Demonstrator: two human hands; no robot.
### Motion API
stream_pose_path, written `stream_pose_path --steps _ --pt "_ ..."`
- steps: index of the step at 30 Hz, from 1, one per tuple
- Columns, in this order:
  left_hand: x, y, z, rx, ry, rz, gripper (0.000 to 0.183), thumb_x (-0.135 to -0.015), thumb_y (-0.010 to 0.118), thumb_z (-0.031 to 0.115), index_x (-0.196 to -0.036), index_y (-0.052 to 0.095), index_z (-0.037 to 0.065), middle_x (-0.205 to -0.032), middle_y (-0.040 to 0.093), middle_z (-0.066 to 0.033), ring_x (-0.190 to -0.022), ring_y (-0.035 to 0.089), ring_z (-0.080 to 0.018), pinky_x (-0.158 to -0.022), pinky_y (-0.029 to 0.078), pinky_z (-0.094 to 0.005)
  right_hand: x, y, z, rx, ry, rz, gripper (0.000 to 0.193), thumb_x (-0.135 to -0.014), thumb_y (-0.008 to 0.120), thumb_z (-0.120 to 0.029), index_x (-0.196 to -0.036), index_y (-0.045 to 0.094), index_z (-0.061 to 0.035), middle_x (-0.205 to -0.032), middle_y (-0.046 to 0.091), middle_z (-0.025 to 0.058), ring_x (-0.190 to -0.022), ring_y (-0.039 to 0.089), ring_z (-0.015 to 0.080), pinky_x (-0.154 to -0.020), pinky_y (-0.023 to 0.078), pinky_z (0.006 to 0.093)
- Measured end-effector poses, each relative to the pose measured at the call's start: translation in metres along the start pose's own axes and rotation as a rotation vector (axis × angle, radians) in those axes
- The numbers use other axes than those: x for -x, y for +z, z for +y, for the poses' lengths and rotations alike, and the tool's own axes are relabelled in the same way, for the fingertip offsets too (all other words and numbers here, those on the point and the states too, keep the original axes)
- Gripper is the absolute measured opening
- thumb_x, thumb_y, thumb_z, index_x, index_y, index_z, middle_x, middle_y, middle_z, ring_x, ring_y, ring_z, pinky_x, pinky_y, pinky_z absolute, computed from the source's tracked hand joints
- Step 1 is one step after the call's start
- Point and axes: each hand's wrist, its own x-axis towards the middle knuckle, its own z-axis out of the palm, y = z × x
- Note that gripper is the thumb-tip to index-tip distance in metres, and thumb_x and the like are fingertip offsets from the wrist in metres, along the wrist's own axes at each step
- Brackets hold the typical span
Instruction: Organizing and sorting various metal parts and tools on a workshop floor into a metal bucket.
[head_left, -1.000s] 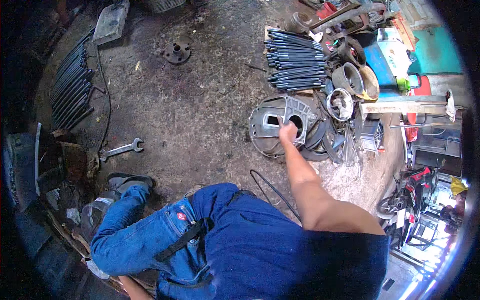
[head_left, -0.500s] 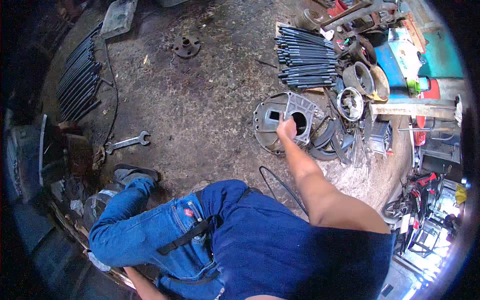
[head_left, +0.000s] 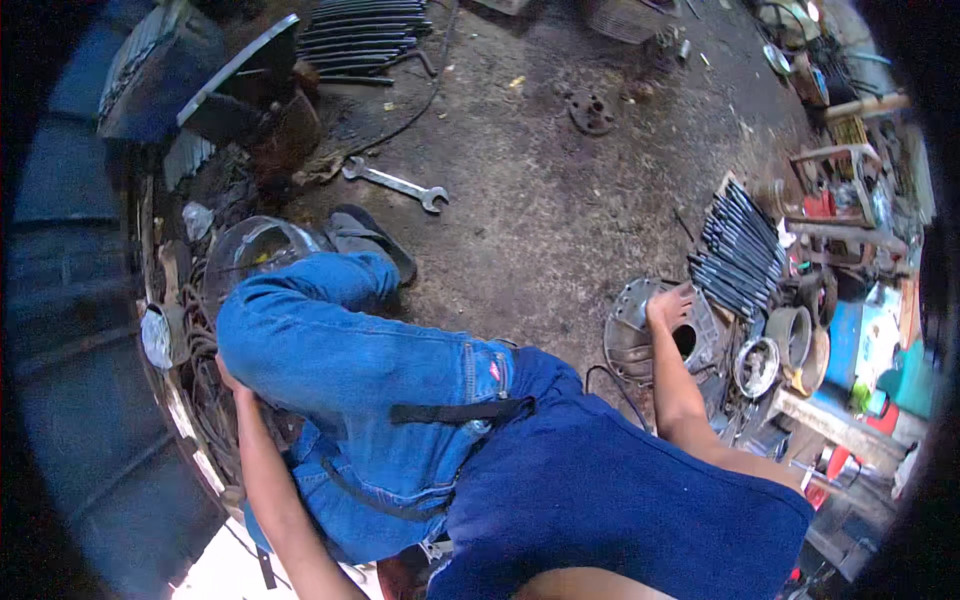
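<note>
My right hand [head_left: 669,305] lies on a grey cast-metal bell housing [head_left: 632,349] on the floor, beside its round dark opening. Its fingers are stretched out and apart, and nothing shows in the grasp. My left hand [head_left: 231,376] is down beside my bent knee, close to a heap of dark hoses or cables [head_left: 200,335]. The knee hides most of its fingers, so what it touches cannot be seen. A large open-ended wrench [head_left: 398,184] lies on the floor beyond my sandalled foot [head_left: 368,240].
A pile of dark metal rods [head_left: 740,250] lies right of the housing; more rods [head_left: 360,40] lie far left. A flanged hub [head_left: 591,112] sits on the stained floor. Metal rings [head_left: 757,367] and a wooden plank [head_left: 835,425] crowd the right. A clear round cover [head_left: 240,250] stands near my foot.
My view has swung left, so the floor things appear turned and further right. My right hand remains at the housing, its fingers now more spread. My left hand has come into view beside the knee.
</note>
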Motion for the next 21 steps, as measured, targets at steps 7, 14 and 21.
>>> stream_pose_path --steps 7,14,21 --pt "0.0 -0.045 0.099 -0.062 -0.273 -0.265 0.053 -0.087 0.053 0.046 -0.121 0.058 0.006 -0.103 0.064 -0.0255 -0.1 0.06 -0.0437 -0.082 0.048 -0.0521 -0.007 0.016 -0.17 -0.322 -0.887 -0.953 0.047 -0.082 0.066 -0.035 -0.116 0.06 -0.0031 -0.104 0.067 0.0204 -0.095 0.064 0.0358 -0.081 0.051 0.0395" --pt "-0.01 -0.122 0.098 0.072 -0.294 -0.303 0.056 -0.089 0.05 0.052 -0.115 0.062 0.004 -0.104 0.063 -0.0274 -0.104 0.058 -0.0421 -0.089 0.045 -0.0471 0.114 -0.013 -0.345 -0.027 -1.504 -0.693 0.039 -0.085 0.063 -0.032 -0.113 0.062 -0.0035 -0.103 0.067 0.0195 -0.094 0.065 0.0332 -0.081 0.05 0.0403" --pt "-0.04 -0.198 0.052 0.175 -0.1 -0.359 0.051 -0.088 0.06 0.037 -0.12 0.057 -0.003 -0.11 0.063 -0.0249 -0.102 0.061 -0.0386 -0.088 0.047 -0.0411 0.196 -0.054 -0.46 -0.044 -1.572 -0.856 0.042 -0.081 0.066 -0.037 -0.107 0.063 -0.0033 -0.098 0.067 0.0199 -0.091 0.065 0.0303 -0.078 0.049 0.0391"
